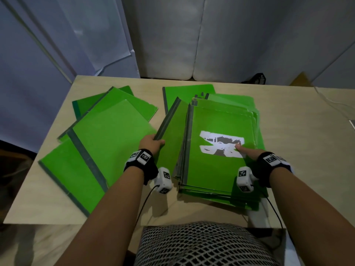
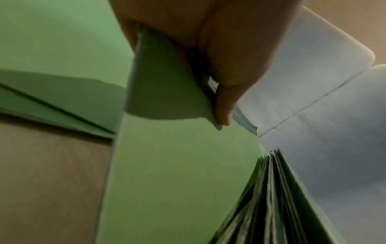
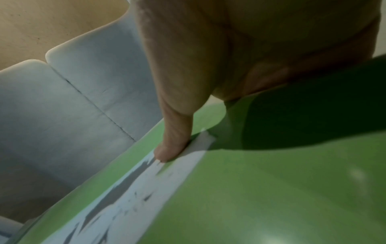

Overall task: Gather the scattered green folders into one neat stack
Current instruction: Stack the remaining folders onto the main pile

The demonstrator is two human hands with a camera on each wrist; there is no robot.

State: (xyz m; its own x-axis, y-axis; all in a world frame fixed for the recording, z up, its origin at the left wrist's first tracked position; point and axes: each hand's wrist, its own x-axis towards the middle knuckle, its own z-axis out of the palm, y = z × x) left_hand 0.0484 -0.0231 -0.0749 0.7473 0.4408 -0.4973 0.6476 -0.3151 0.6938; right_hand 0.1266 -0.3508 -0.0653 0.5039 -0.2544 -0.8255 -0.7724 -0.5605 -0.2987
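Observation:
A stack of green folders (image 1: 221, 164) lies at the table's right centre; its top folder (image 3: 271, 189) carries a torn white label (image 1: 221, 144). My right hand (image 1: 247, 150) rests on that top folder, one straight finger (image 3: 167, 148) touching the label. My left hand (image 1: 151, 144) grips the near spine corner of a tilted green folder (image 1: 169, 135) that leans against the stack's left side; in the left wrist view its fingers (image 2: 221, 105) pinch that folder (image 2: 167, 92). Several more green folders (image 1: 92, 143) lie fanned out on the left. Another folder (image 1: 184, 95) lies behind the stack.
The wooden table (image 1: 297, 150) has bare surface on the right and along the near edge. A grey padded sofa (image 1: 230, 45) stands behind the table. A white cable (image 1: 334, 103) crosses the far right corner. Blue-white panels (image 1: 48, 45) lean at the left.

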